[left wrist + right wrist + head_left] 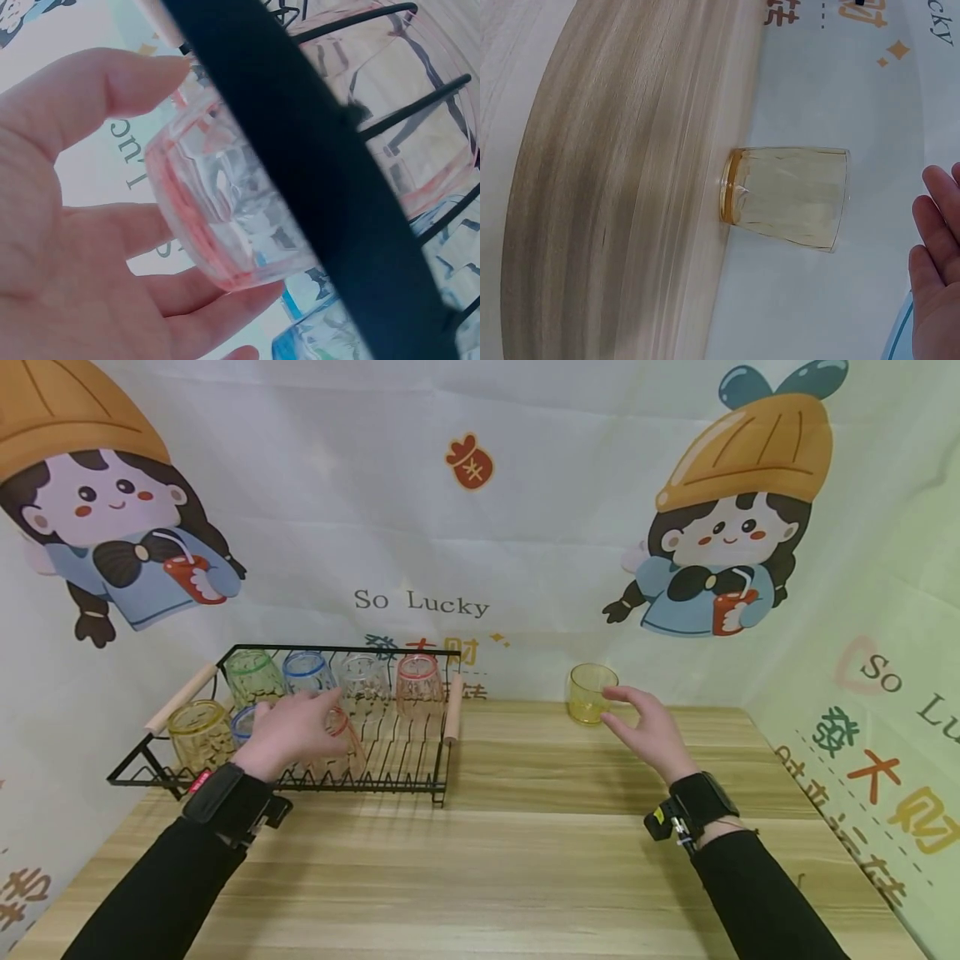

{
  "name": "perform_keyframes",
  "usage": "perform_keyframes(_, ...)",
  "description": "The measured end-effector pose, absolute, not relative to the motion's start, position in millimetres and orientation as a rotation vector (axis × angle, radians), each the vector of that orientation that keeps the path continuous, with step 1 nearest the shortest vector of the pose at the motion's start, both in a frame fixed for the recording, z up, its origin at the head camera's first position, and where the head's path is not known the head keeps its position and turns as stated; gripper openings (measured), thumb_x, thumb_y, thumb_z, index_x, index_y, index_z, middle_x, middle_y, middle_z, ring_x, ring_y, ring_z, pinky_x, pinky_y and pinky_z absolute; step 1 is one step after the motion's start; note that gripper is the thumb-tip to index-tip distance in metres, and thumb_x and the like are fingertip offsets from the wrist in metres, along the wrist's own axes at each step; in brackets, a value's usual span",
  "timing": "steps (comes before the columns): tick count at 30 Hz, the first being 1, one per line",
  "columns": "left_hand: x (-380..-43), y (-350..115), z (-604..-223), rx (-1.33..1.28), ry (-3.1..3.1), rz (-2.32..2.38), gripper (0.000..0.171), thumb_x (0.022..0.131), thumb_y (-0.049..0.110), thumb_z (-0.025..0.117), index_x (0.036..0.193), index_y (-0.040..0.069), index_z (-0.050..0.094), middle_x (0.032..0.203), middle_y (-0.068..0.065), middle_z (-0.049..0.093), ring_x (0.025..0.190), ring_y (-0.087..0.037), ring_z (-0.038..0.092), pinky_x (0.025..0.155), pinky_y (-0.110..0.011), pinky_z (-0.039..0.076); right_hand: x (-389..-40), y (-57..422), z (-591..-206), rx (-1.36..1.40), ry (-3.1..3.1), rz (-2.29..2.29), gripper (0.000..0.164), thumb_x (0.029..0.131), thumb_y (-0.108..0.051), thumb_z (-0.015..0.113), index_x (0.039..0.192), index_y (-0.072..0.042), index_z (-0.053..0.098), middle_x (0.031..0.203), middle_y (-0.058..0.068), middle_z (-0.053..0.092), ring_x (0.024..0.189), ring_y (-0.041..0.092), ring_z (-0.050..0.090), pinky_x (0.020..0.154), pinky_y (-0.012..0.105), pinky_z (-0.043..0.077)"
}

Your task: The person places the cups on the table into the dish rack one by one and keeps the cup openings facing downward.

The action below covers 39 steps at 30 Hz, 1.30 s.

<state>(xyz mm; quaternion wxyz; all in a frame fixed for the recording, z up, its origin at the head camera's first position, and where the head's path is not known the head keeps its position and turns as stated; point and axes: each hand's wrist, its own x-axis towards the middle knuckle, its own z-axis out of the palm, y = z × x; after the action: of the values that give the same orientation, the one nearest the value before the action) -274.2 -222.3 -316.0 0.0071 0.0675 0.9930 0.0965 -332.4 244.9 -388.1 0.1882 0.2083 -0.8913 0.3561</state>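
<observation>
My left hand (296,731) reaches over the front row of a black wire rack (360,788). In the left wrist view, its thumb and fingers spread around the base of an upside-down pink-tinted glass (214,199); the fingers lie along its side and a gap shows between palm and base. A rack bar crosses in front of that glass. My right hand (651,735) is beside a yellow glass (585,700) standing upright on the table, with thumb and fingers parted toward it. The right wrist view shows those fingers (939,240) apart from the glass.
Upside-down glasses stand in the rack: green (255,677), blue (307,670), clear (365,681) and red (420,681) at the back, with a yellow one (201,735) at front left. The rack has wooden handles (453,708). A printed cloth (540,568) hangs behind the wooden table (510,860).
</observation>
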Motion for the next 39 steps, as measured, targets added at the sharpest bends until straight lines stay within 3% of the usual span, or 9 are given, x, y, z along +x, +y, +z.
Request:
perform_keyframes(22, -251, -206, -311, 0.355, 3.311, 0.491, 0.082, 0.084, 0.034, 0.068, 0.149, 0.005, 0.027, 0.142, -0.03, 0.034, 0.13, -0.049, 0.029, 0.109, -0.067, 0.015, -353, 235, -388, 0.52, -2.628, 0.662, 0.052, 0.087, -0.015, 0.067, 0.132, 0.006, 0.049, 0.127, 0.026, 0.055, 0.119, 0.042, 0.048, 0.104, 0.052, 0.038)
perform_keyframes(39, -245, -187, -327, 0.433, 3.465, 0.748, 0.081, 0.081, 0.031, 0.072, 0.146, 0.004, 0.033, 0.142, -0.027, 0.038, 0.131, -0.046, 0.032, 0.11, -0.065, 0.017, -363, 227, -393, 0.439, -2.655, 0.566, 0.051, 0.087, -0.017, 0.066, 0.131, 0.003, 0.05, 0.126, 0.024, 0.056, 0.119, 0.04, 0.048, 0.103, 0.051, 0.041)
